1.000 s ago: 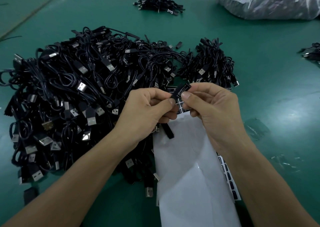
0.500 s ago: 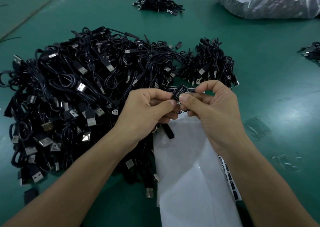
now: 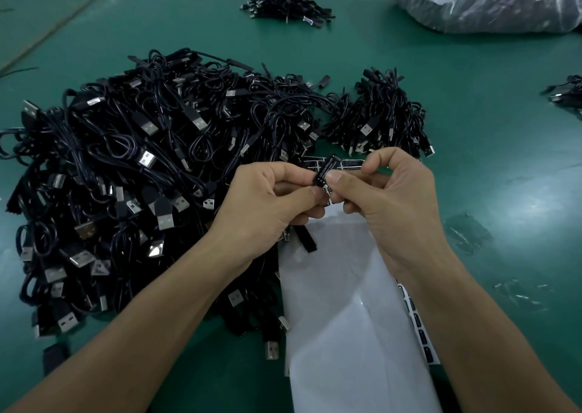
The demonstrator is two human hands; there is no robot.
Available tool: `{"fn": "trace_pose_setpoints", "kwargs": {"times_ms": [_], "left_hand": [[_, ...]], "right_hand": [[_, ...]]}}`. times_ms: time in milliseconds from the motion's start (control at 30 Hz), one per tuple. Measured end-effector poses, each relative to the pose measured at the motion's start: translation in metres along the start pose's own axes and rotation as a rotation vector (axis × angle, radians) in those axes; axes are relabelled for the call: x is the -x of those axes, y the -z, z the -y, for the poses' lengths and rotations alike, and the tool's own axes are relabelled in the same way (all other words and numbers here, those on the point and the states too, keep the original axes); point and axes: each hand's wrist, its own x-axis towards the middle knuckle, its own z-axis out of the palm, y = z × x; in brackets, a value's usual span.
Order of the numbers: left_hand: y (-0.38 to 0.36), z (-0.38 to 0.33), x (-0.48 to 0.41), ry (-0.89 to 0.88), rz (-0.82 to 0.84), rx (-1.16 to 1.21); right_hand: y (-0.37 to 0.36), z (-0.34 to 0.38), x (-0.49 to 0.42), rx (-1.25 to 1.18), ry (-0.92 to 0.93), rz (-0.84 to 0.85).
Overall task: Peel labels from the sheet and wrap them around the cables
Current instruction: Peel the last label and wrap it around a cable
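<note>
Both hands are meeting over the near edge of the big heap of black cables on the green tabletop. The left hand is pinching the lower end of a small black label between thumb and forefinger. The right hand is pressing its thumb against the same label from the other side. The label is standing tilted, its white print facing up. Whether a cable is running inside it cannot be told, as the fingers are covering that spot.

Compared with a second ago, the hands are sitting in almost the same place, but the right forefinger is no longer lying flat along the label. It is now arching up and curling beyond it. That is uncovering a row of black labels at the far end of the label sheet. The label itself is looking narrower and more upright than before.

The sheet is lying under both wrists, its white face turned up, running toward the person. A black strip is poking out beneath the left hand, onto the sheet.
</note>
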Motion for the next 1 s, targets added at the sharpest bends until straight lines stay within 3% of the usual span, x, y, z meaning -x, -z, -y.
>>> {"fn": "trace_pose_setpoints", "kwargs": {"times_ms": [1000], "left_hand": [[-0.0014, 0.0019, -0.0004, -0.02, -0.009, -0.025]], "right_hand": [[-0.0014, 0.0016, 0.0005, 0.048, 0.004, -0.045]]}}
